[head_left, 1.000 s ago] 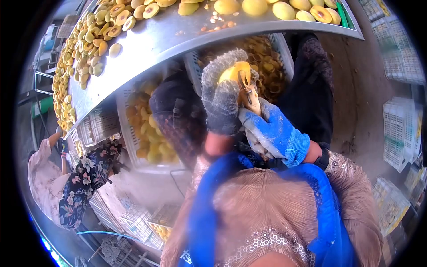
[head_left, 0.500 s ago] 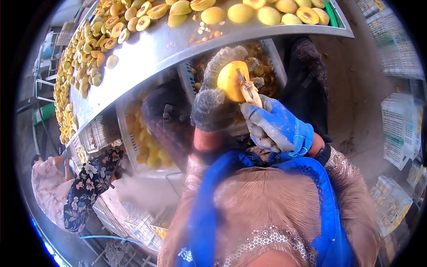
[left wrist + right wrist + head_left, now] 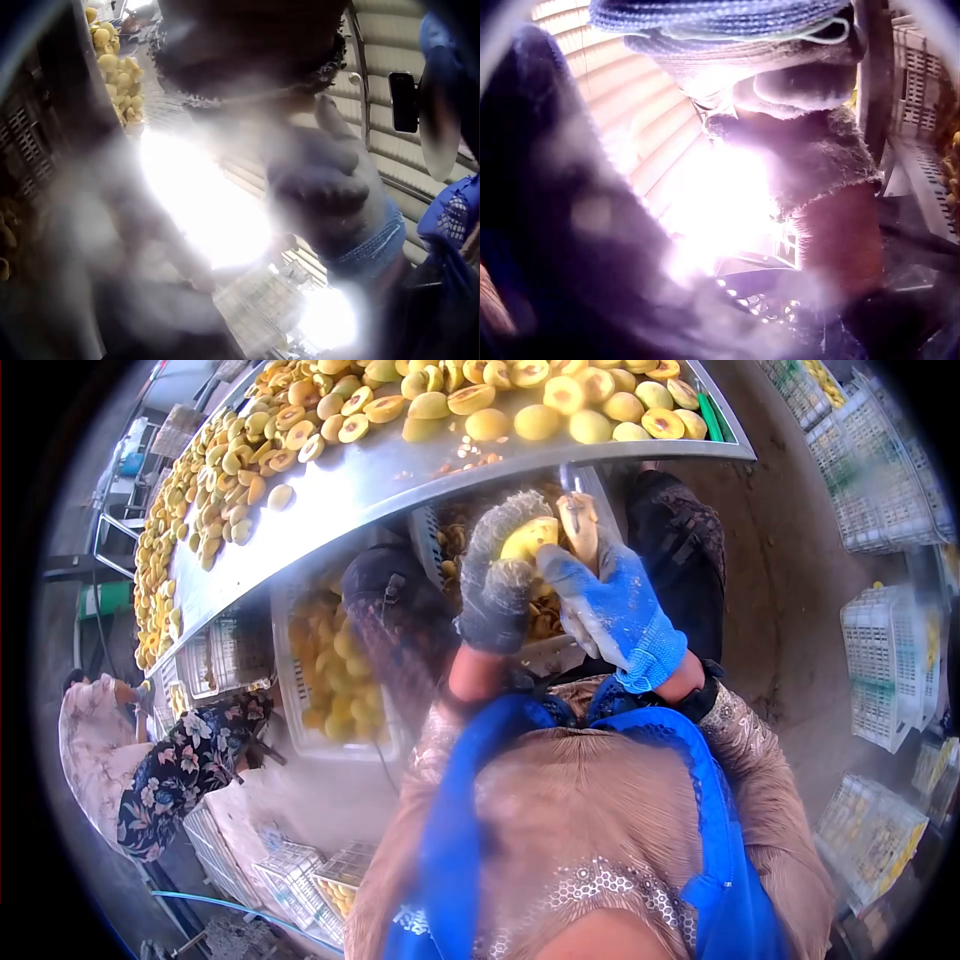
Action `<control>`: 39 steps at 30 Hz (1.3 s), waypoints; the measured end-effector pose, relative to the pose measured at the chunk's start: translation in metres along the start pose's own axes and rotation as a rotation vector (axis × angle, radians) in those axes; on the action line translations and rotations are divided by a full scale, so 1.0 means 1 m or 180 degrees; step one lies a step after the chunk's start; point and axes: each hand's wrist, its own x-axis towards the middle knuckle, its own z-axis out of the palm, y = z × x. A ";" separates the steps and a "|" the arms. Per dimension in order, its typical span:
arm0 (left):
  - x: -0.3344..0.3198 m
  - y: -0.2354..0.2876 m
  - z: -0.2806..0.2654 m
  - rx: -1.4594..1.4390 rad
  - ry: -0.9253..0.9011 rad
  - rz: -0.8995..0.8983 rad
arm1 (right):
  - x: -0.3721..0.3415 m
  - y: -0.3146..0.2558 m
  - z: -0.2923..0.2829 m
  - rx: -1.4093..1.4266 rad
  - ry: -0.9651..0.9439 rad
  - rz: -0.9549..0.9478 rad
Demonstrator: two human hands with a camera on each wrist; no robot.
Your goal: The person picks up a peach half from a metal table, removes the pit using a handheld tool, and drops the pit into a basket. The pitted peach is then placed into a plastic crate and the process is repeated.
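In the head view my left hand (image 3: 495, 585), in a worn grey glove, grips a yellow peach (image 3: 527, 538), its fingers curled around the far side. My right hand (image 3: 625, 610), in a blue and grey glove, holds a wooden-handled pitting tool (image 3: 580, 525) with its metal end pointing away toward the table. The right thumb is right at the peach's edge. Both hands are over a crate (image 3: 425, 545) of cut fruit between the knees. The left wrist view shows the right glove (image 3: 330, 180) with curled fingers; glare hides the peach and tool in both wrist views.
A metal table (image 3: 300, 530) curves across the front, bearing many peach halves (image 3: 300, 435) and a few loose pits (image 3: 470, 452). A green-handled thing (image 3: 711, 418) lies at its right corner. Another crate (image 3: 390, 730) of fruit stands at left; stacked crates (image 3: 880, 660) stand at right. Another person (image 3: 100, 750) works at far left.
The tool's metal end was at the peach earlier; now it has come away and points toward the table. The right thumb has moved to the peach, which is turned in the left hand.
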 end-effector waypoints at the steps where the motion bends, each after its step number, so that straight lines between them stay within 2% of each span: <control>1: -0.004 0.004 0.000 0.0113 0.0051 -0.0024 | 0.000 0.000 0.004 -0.0029 -0.0017 -0.0088; 4: -0.013 0.000 0.001 -0.0320 0.0197 -0.0084 | -0.005 -0.009 0.007 0.0283 -0.0180 0.0011; 6: -0.013 0.001 -0.003 0.0441 0.0312 -0.0448 | -0.009 -0.014 0.007 0.0859 -0.0322 0.0316; 8: -0.012 0.002 -0.005 0.0305 0.0394 -0.0434 | -0.009 -0.002 0.005 0.1282 -0.0337 0.0606; 10: -0.008 0.001 -0.003 -0.0709 0.0406 -0.0019 | -0.010 0.000 0.007 0.1262 -0.0277 0.0586; 16: -0.009 -0.002 -0.014 -0.0426 0.0477 -0.0328 | -0.016 0.003 0.001 0.0522 -0.0187 0.0152; 19: -0.007 0.001 -0.017 -0.0247 0.0382 -0.0240 | -0.017 0.008 -0.003 0.0210 -0.0270 -0.0023; 22: -0.004 0.014 -0.017 -0.0690 0.0247 -0.0383 | -0.018 0.011 -0.004 -0.0011 -0.0339 -0.0147; 24: -0.003 0.016 -0.016 -0.0754 0.0353 -0.0427 | -0.019 0.013 -0.005 -0.0126 -0.0377 -0.0206; 26: 0.000 0.010 -0.017 -0.0369 0.0680 -0.0312 | -0.021 0.013 -0.006 -0.0222 -0.0440 -0.0246; 29: 0.000 0.000 -0.033 -0.1060 0.0513 -0.0808 | -0.023 0.013 -0.007 -0.0424 -0.0556 -0.0329; 32: -0.001 0.003 -0.025 -0.1459 0.0756 -0.1003 | -0.023 0.013 -0.004 -0.0639 -0.0630 -0.0557; 35: 0.001 0.007 -0.020 -0.1661 0.0703 -0.1216 | -0.019 0.010 -0.001 -0.0951 -0.0665 -0.0935; 38: 0.005 0.012 -0.015 -0.1810 0.0526 -0.1173 | -0.015 0.014 0.001 -0.1031 -0.0695 -0.1181; 39: 0.005 0.016 -0.009 -0.1755 0.0667 -0.1160 | -0.014 0.015 0.001 -0.1030 -0.0706 -0.1230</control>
